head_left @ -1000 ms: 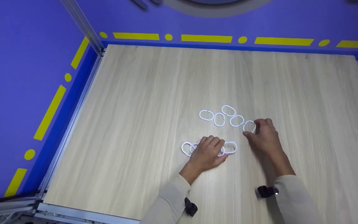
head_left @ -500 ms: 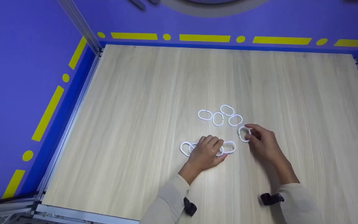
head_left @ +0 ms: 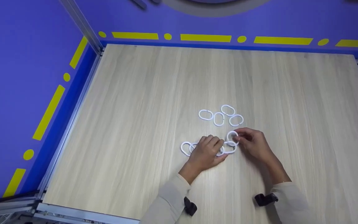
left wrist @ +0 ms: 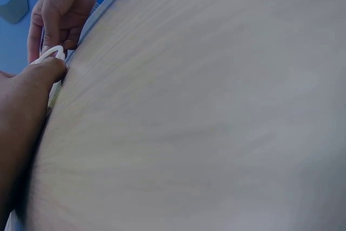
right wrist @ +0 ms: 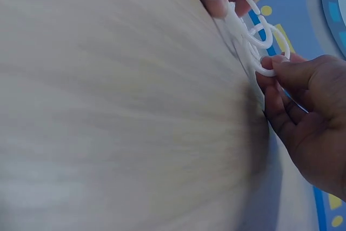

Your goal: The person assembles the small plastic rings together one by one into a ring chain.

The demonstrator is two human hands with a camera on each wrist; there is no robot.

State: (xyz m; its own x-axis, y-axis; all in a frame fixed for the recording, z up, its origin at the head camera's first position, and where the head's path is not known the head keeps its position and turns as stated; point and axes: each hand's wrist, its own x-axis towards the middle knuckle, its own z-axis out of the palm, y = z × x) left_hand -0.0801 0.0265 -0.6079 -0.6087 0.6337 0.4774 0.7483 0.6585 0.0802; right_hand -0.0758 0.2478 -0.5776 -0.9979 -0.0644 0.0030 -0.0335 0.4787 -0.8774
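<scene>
A tug could part ring [head_left: 228,136] from chain [head_left: 230,152]
Below centre, right hand [head_left: 255,143] pinches ring, left hand [head_left: 207,153] grips chain; perhaps they only overlap, unhooked.

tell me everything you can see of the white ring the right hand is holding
The white ring is a slim, rounded loop that looks like smooth plastic. The right hand pinches it at its right side, and it appears tilted up off the wood-patterned tabletop. Its lower part crosses a second white ring, which shows just right of the left hand; whether the two are linked cannot be told for sure.
</scene>
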